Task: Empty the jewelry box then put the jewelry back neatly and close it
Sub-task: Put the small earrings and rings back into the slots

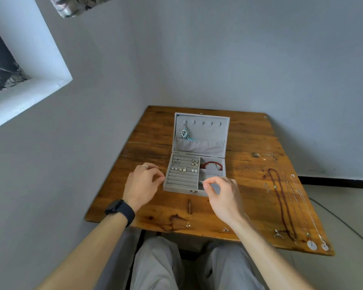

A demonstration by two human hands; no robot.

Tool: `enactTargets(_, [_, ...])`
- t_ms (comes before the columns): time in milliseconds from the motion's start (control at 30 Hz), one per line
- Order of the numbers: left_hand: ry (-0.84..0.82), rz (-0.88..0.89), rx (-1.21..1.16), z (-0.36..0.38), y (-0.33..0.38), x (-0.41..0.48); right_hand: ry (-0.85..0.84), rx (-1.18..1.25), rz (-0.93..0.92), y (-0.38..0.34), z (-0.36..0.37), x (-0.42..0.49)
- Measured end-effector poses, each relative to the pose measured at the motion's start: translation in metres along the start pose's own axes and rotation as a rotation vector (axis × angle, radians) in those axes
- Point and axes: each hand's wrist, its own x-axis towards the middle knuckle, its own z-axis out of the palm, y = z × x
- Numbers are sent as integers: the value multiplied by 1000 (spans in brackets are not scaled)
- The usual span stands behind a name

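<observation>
Head view: the jewelry box (176,187) sits open at the middle of the tabletop (155,126), its lid (210,130) upright toward the far edge. A red bracelet (211,164) lies in its far right compartment. The left hand (144,183) hovers just beside the box's left wall, fingers loosely curled, holding nothing. The right hand (222,195) is over the near right compartment, thumb and forefinger pressed together, possibly on something tiny; I cannot tell. Necklaces (281,204) lie along the right edge.

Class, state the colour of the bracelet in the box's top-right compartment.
Red; the bracelet shows best in the head view.
</observation>
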Motion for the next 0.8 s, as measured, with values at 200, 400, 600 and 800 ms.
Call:
enactTargets(200, [-116, 81, 91, 6, 8, 34, -68, -97, -32, -17, 33, 37])
enactTargets(400, [-225, 74, 212, 15, 11, 55, -115, -144, -30, -24, 67, 57])
enactTargets(600, [-194, 71, 202, 25, 10, 58, -154, -223, 31, -26, 87, 66])
enactTargets(800, [-215, -146, -133, 34, -1, 58, -144, -253, 100, -29, 94, 69])
